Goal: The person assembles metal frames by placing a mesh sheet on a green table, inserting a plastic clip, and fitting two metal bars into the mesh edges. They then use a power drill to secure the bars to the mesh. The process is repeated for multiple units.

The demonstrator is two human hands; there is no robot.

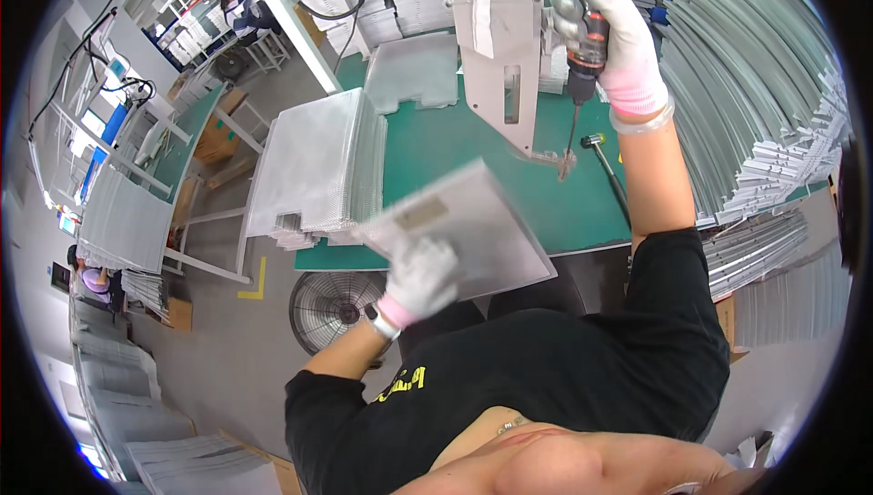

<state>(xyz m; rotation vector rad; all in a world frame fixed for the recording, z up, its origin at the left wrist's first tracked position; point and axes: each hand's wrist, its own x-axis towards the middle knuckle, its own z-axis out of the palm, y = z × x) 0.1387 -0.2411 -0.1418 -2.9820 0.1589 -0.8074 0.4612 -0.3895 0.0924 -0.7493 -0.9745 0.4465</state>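
My right hand [611,36], in a white glove with a pink cuff, is wrapped around a black and orange power screwdriver [596,18]. Its long thin bit points down to the small metal tip at the foot of a beige upright machine [491,54]. My left hand [423,279], gloved too and blurred, grips a flat grey panel [491,231] near its left side. The panel is tilted, overlaps the near edge of the green table [427,154] and bears a small tan patch. A hammer [607,168] with a dark handle lies to the right of the bit.
Stacked mesh panels [314,159] stand at the table's left, with another panel stack [414,72] behind. Tall rows of grey panels [737,86] crowd the right side. A floor fan [335,309] is below the table's left front. Two people work farther off at left.
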